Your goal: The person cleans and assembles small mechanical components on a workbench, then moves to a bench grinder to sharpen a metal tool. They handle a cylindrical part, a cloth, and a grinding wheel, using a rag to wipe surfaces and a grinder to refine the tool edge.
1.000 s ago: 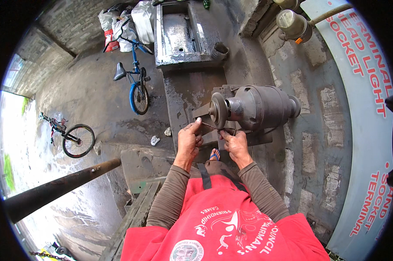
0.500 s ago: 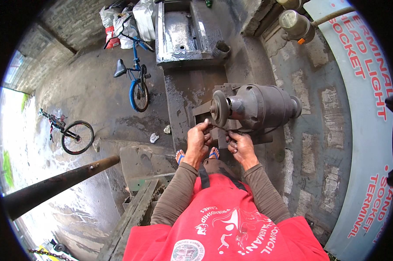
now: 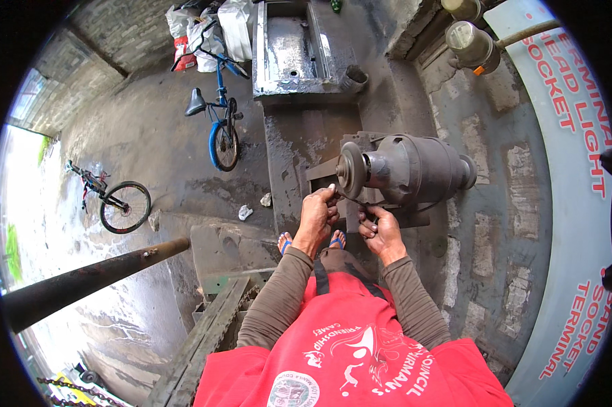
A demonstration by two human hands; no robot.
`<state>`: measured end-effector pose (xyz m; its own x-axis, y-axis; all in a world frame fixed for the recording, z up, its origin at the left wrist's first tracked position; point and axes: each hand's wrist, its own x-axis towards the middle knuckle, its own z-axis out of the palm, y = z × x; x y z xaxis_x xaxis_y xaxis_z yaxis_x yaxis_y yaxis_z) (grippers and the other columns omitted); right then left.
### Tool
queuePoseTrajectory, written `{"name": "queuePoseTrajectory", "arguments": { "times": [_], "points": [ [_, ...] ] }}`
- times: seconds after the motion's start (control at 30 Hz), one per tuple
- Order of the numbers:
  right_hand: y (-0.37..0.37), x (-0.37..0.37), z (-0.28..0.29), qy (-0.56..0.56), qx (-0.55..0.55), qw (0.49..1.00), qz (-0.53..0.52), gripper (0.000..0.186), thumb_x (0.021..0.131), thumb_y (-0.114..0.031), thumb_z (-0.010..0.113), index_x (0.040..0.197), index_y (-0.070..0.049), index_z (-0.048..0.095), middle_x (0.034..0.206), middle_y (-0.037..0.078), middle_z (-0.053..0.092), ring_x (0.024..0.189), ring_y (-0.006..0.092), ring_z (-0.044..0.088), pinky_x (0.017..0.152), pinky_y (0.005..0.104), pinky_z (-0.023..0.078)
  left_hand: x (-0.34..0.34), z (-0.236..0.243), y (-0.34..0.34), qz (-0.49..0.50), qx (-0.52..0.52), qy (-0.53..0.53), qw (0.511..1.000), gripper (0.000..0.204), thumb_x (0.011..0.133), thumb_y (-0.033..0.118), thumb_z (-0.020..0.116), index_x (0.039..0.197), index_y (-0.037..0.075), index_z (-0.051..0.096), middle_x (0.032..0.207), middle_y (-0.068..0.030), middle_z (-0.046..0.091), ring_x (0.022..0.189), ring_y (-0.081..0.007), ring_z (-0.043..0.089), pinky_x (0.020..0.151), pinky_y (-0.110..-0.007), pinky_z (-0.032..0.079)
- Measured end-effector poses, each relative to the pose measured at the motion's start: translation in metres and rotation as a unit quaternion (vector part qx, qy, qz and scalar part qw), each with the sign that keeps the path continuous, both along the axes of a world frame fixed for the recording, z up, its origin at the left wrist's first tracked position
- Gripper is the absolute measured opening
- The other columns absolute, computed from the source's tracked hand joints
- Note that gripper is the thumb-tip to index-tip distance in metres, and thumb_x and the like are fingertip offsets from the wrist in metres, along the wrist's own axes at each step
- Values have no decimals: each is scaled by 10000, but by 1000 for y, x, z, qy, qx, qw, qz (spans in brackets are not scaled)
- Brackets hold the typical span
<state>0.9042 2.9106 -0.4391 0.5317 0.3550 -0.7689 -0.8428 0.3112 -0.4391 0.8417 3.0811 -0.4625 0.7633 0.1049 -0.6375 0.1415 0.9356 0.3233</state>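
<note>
A grey bench grinder motor (image 3: 424,169) lies in front of me, with a round grinding wheel (image 3: 350,171) on its left end. My left hand (image 3: 317,216) is closed just below the wheel, thumb and fingers pinched on one end of a thin dark rod (image 3: 350,199). The other end is pinched in my right hand (image 3: 382,234), below the motor. Between my hands the rod passes close under the wheel's near edge; whether it touches the wheel I cannot tell. The rod's exact kind is too small to make out.
Beyond the grinder is a metal basin (image 3: 293,87). A blue bicycle (image 3: 222,115) and another bicycle (image 3: 119,203) stand left. A dark pipe (image 3: 95,281) juts in at lower left. A lettered sign (image 3: 570,224) runs along the right, with a hanging container (image 3: 470,44) beside it.
The whole scene has shifted slightly right and up as my head moved. Both hands keep their pinch on the rod, at nearly the same place by the wheel.
</note>
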Motion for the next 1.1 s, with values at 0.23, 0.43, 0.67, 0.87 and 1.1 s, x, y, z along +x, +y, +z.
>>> {"name": "queuePoseTrajectory", "arguments": {
  "times": [0.23, 0.43, 0.67, 0.87, 1.1],
  "points": [
    [19, 7, -11, 19, 36, 999, 34, 186, 988, -117, 501, 965, 30, 613, 783, 88, 576, 475, 72, 339, 431, 237, 284, -11, -5, 17, 24, 22, 1, 999, 232, 1012, 263, 607, 835, 144, 518, 649, 62, 384, 449, -45, 303, 400, -230, 229],
    [2, 4, 0, 25, -6, 1000, -13, 186, 999, -133, 465, 964, 13, 575, 765, 92, 553, 462, 74, 317, 422, 242, 279, 0, 0, -13, 3, 40, -14, 999, 237, 1028, 259, 588, 839, 133, 520, 654, 59, 392, 450, -55, 314, 402, -245, 254],
    [26, 11, -2, 27, 21, 998, 46, 195, 1016, -145, 395, 970, -24, 540, 750, 77, 520, 455, 64, 304, 416, 227, 257, -12, 0, 10, 27, 76, 23, 996, 241, 1020, 287, 601, 853, 136, 514, 639, 56, 401, 438, -49, 339, 391, -231, 273],
    [13, 9, 4, 36, -23, 999, -1, 207, 1026, -185, 405, 966, -41, 540, 743, 70, 511, 447, 74, 295, 400, 236, 253, 2, 2, -12, -14, 102, 3, 995, 240, 1007, 288, 625, 858, 113, 555, 651, 49, 425, 450, -58, 354, 400, -251, 280],
    [30, 7, -3, 13, 17, 998, 58, 221, 1032, -211, 432, 925, -34, 511, 731, 61, 505, 446, 68, 281, 405, 230, 245, -9, 5, 14, 3, 143, 64, 988, 305, 1004, 330, 620, 819, 97, 554, 645, 47, 459, 444, -59, 408, 385, -244, 300]
  ]
}}
